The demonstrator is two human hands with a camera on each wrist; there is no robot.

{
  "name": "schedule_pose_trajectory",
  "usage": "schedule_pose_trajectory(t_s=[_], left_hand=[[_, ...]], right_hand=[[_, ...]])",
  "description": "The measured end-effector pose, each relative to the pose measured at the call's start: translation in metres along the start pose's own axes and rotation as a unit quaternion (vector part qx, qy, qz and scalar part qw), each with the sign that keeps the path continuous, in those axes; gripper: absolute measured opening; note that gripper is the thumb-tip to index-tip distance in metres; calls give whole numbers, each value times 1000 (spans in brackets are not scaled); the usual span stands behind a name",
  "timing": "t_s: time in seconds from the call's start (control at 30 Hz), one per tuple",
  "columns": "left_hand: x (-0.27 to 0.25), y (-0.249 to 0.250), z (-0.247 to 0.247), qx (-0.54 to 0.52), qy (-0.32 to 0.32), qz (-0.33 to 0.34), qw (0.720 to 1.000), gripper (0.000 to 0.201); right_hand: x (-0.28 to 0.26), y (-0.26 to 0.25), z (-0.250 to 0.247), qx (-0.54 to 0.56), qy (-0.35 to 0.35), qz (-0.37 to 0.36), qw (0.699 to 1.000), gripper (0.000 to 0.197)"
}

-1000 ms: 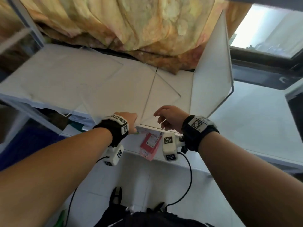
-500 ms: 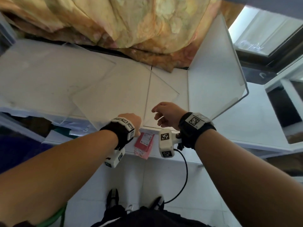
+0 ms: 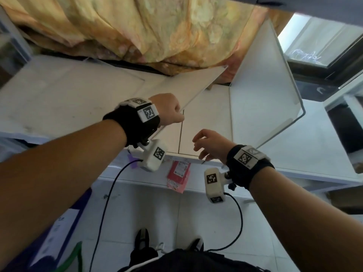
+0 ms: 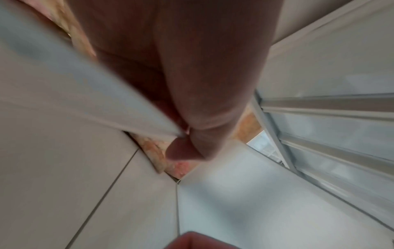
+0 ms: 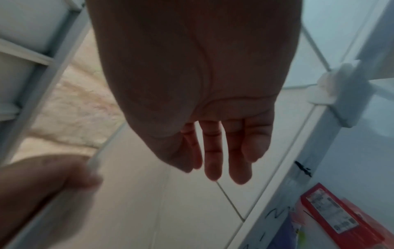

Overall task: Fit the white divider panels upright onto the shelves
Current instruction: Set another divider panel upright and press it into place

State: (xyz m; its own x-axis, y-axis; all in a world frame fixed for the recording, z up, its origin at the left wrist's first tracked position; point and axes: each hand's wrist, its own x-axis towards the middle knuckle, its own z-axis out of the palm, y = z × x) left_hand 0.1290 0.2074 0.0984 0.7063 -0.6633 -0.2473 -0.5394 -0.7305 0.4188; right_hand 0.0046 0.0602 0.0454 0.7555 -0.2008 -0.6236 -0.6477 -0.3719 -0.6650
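My left hand (image 3: 169, 112) grips the near edge of a white divider panel (image 3: 198, 87), which is raised off the shelf (image 3: 314, 150) and tilts up toward the fabric at the back. In the left wrist view, thumb and fingers (image 4: 185, 143) pinch that panel's edge (image 4: 74, 80). My right hand (image 3: 208, 144) hovers over the shelf's front edge holding nothing, its fingers (image 5: 213, 160) loosely extended. To its right another white panel (image 3: 263, 91) stands upright on the shelf. More panels (image 3: 68, 99) lie flat at the left.
Orange patterned fabric (image 3: 147, 30) hangs behind the shelf, and a window (image 3: 318, 40) is at the upper right. A red packet (image 3: 178, 173) sits on the lower shelf below my hands. A white shelf post with a clip (image 5: 332, 87) stands at the right.
My left hand has lifted the panel's near edge off the shelf and up. My right hand has come away from the panel and now hangs open to the right.
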Motion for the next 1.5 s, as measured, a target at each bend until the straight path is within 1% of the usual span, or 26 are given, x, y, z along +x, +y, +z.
schedule_pose_trajectory(t_s=[0.1, 0.2, 0.27, 0.3, 0.33, 0.4, 0.43, 0.47, 0.5, 0.53, 0.63, 0.7, 0.77, 0.83, 0.87, 0.93, 0.97, 1.0, 1.07, 1.13, 1.2, 1.27, 1.33, 1.43, 1.47, 1.5], left_hand=[[-1, 10, -12, -2, 48, 6, 999, 38], [-2, 22, -15, -4, 37, 5, 999, 35], [-4, 30, -16, -14, 22, -3, 1000, 32], [-5, 35, -16, -21, 16, -4, 1000, 32], [-7, 39, -16, -28, 8, -5, 1000, 32], [-9, 47, -16, -45, -10, -10, 999, 30], [-11, 50, -16, -50, -20, -13, 998, 29], [-13, 53, -16, -49, -28, -15, 998, 29], [-14, 55, -16, -42, -33, -14, 998, 29], [-14, 56, -16, -34, -37, -14, 999, 29], [-15, 54, -16, -32, -56, -24, 998, 29], [-17, 52, -17, -49, -71, -29, 996, 27], [-19, 49, -17, -78, -102, -36, 991, 24], [-24, 42, -17, -92, -143, -35, 985, 23], [-25, 36, -17, -94, -154, -27, 983, 24], [-27, 23, -20, -105, -157, -3, 982, 26], [-28, 17, -22, -113, -157, 4, 981, 28], [-30, 13, -25, -121, -160, 12, 980, 30], [-33, 3, -29, -123, -169, 24, 978, 34], [-37, -9, -28, -84, -166, 34, 982, 35], [-40, -24, -22, -30, -156, 28, 987, 33], [-41, -38, -11, 35, -153, 22, 987, 38], [-42, -51, 0, 83, -151, 25, 985, 56], [-45, -66, 18, 87, -160, 20, 983, 93], [-46, -70, 24, 82, -158, 12, 984, 100], [-46, -72, 32, 76, -152, -1, 985, 101]], right_hand=[[-10, -20, 10, -112, -24, -78, 990, 37], [-16, -34, 27, -223, -34, -138, 964, 65], [-19, -41, 40, -256, -26, -159, 953, 75], [-20, -43, 45, -273, -24, -170, 947, 74], [-22, -46, 49, -292, -26, -188, 938, 66], [-32, -51, 54, -307, -38, -205, 929, 31], [-36, -52, 55, -296, -34, -211, 931, 10], [-39, -52, 56, -279, -23, -224, 933, 11], [-42, -53, 58, -264, -12, -239, 934, 25], [-42, -52, 61, -248, 4, -257, 934, 31], [-36, -46, 67, -235, 25, -277, 932, 11], [-34, -40, 70, -186, 34, -278, 942, 15], [-38, -38, 74, -97, 43, -279, 954, 20], [-43, -37, 76, 3, 61, -255, 965, 21], [-44, -35, 76, 47, 63, -230, 970, 27], [-45, -33, 76, 95, 59, -178, 978, 41], [-45, -32, 75, 110, 55, -162, 979, 44], [-47, -34, 74, 131, 51, -153, 978, 42], [-50, -39, 71, 193, 53, -141, 970, 30], [-54, -49, 67, 242, 77, -145, 956, 17], [-56, -60, 62, 242, 120, -157, 950, 18], [-60, -72, 55, 204, 149, -163, 954, 15], [-63, -82, 50, 174, 164, -160, 958, 17], [-63, -94, 44, 133, 183, -157, 961, 18], [-61, -99, 41, 115, 184, -158, 963, 21], [-60, -103, 39, 95, 182, -158, 966, 24]])
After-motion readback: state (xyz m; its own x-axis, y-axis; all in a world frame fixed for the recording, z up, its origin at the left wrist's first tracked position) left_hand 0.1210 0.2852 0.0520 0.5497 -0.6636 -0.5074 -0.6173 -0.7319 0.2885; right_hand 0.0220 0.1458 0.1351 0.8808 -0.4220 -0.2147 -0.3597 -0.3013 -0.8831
